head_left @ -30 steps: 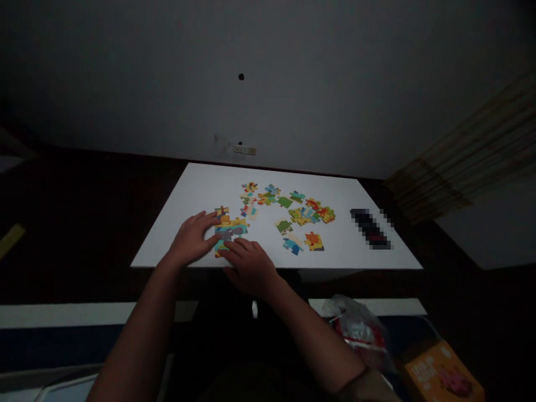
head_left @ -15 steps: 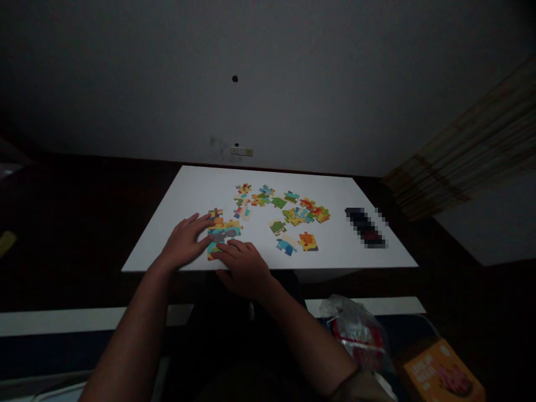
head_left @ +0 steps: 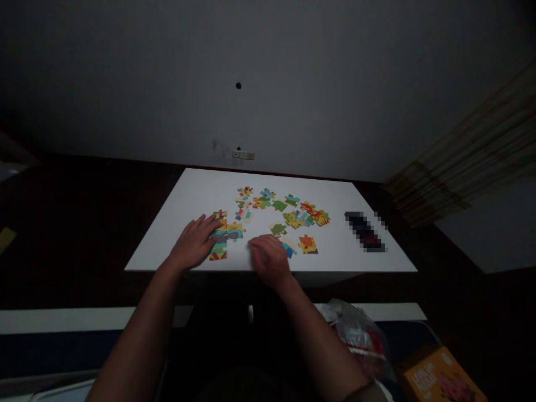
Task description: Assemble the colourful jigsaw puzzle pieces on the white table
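A joined group of jigsaw puzzle pieces (head_left: pixel 228 233) lies on the left part of the white table. My left hand (head_left: pixel 195 240) rests flat at its left edge, fingers stretched out and fingertips touching the pieces. My right hand (head_left: pixel 269 259) is over the table's front edge, right of that group, its fingers smeared by motion. It partly covers a blue and white puzzle piece (head_left: pixel 290 245). Beside this lies an orange giraffe-coloured puzzle piece (head_left: pixel 309 244), and above it a green and cream puzzle piece (head_left: pixel 277 229).
Several loose puzzle pieces (head_left: pixel 263 202) spread over the middle of the white table (head_left: pixel 159 240). More pieces (head_left: pixel 307 215) lie overlapping to the right. A pixelated dark object (head_left: pixel 365 231) is at the right side. Below are a clear plastic bag (head_left: pixel 360 335) and an orange box (head_left: pixel 444 377).
My right hand has left the joined puzzle pieces and moved right, towards the blue and white piece. My left hand stays on the joined group. The view has shifted slightly.
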Tool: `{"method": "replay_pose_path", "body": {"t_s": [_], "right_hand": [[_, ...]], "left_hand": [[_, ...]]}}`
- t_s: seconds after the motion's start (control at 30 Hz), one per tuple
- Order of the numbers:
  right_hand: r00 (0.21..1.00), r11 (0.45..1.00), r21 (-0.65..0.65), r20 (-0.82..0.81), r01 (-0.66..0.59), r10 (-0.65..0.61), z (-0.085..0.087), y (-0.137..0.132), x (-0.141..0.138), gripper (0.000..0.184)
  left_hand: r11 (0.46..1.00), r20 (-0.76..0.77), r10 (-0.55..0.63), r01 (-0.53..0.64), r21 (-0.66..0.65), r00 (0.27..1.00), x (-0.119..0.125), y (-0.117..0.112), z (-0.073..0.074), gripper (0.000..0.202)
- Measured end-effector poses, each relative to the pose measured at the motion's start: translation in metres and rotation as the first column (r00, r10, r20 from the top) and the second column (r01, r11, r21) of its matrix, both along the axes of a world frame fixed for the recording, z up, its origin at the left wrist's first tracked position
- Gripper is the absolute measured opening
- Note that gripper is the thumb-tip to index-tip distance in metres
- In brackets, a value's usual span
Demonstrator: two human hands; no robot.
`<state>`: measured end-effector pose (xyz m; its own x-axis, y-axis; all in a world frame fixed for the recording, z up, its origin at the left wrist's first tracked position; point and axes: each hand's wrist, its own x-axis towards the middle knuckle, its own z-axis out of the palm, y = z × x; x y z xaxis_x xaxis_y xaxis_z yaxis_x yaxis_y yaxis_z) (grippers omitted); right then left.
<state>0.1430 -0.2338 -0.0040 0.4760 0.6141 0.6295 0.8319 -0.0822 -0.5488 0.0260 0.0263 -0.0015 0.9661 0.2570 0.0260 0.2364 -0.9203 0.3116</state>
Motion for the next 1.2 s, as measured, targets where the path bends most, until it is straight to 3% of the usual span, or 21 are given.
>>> {"method": "replay_pose_path", "body": {"t_s": [0.1,0.2,0.3,0.4,0.5,0.8,1.0,1.2], "right_hand": [[0.958,0.955,-0.082,-0.007,0.284,-0.285,0.005,-0.038,0.053,0.026],[0.906,0.863,-0.283,0.066,0.418,-0.417,0.009,-0.07,0.106,0.042],[0.919,0.782,-0.487,0.148,0.389,-0.365,0.008,-0.084,0.139,0.063],[0.936,0.734,-0.582,0.178,0.35,-0.305,0.006,-0.087,0.148,0.065],[0.938,0.741,-0.578,0.172,0.343,-0.3,0.006,-0.089,0.146,0.057],[0.925,0.83,-0.419,0.073,0.367,-0.372,0.008,-0.11,0.129,0.04],[0.913,0.895,-0.298,-0.137,0.332,-0.385,0.005,-0.117,0.127,0.041],[0.832,0.828,-0.193,-0.087,0.526,-0.548,0.006,-0.122,0.132,0.049]], "left_hand": [[1.0,0.001,-0.005,0.005,0.018,1.0,-0.001,-0.001,-0.002,0.055],[1.0,0.018,-0.012,0.012,0.028,1.0,-0.001,0.0,-0.003,0.055],[1.0,0.04,-0.002,0.001,0.014,0.999,0.001,0.001,-0.004,0.053],[0.999,0.069,0.017,-0.015,-0.031,0.998,0.001,0.002,-0.003,0.045],[0.998,0.093,0.026,-0.021,-0.056,0.995,0.001,0.001,-0.001,0.043],[0.999,0.145,0.022,-0.015,-0.049,0.989,0.002,0.0,-0.002,0.053],[0.999,0.133,0.018,-0.014,-0.031,0.991,0.001,0.003,-0.006,0.044],[1.0,0.125,0.012,-0.008,-0.029,0.992,0.002,0.006,-0.009,0.042]]}}
